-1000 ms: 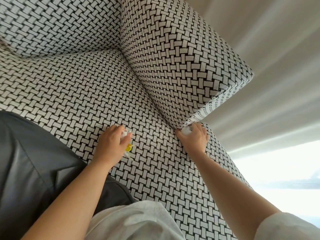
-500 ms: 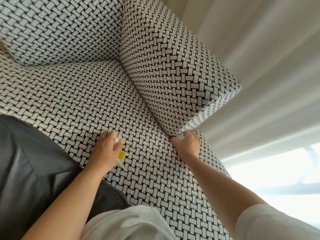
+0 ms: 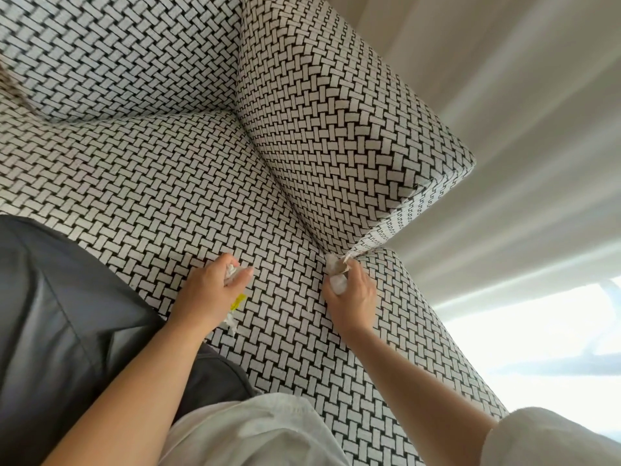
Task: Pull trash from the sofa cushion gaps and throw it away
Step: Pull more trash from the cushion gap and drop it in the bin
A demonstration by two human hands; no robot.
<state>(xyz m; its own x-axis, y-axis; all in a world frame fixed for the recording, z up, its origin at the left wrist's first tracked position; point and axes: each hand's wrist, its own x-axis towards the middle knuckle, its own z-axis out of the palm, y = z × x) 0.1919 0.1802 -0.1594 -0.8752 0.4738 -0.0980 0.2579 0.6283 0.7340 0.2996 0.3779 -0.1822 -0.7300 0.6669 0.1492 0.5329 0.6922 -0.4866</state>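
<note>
I am over a black-and-white woven sofa seat cushion (image 3: 161, 183), with the armrest (image 3: 336, 122) on the right. My left hand (image 3: 205, 294) rests on the seat, shut on crumpled white wrappers (image 3: 233, 272); a yellow scrap (image 3: 238, 301) sticks out below the palm. My right hand (image 3: 351, 294) is at the front end of the gap between seat and armrest, pinching a pale crumpled scrap (image 3: 334, 264) that sits at the mouth of the gap, with a white bit (image 3: 337, 284) under the thumb.
The sofa backrest (image 3: 117, 52) rises at the top left. A dark grey leather cushion or bag (image 3: 50, 314) lies at the left beside my left arm. Pale curtains (image 3: 504, 163) hang to the right, with bright light at the lower right.
My right hand has drawn slightly back from the gap, and the pale scrap now shows between its fingers. My left hand has kept its wrappers and stayed about where it was.
</note>
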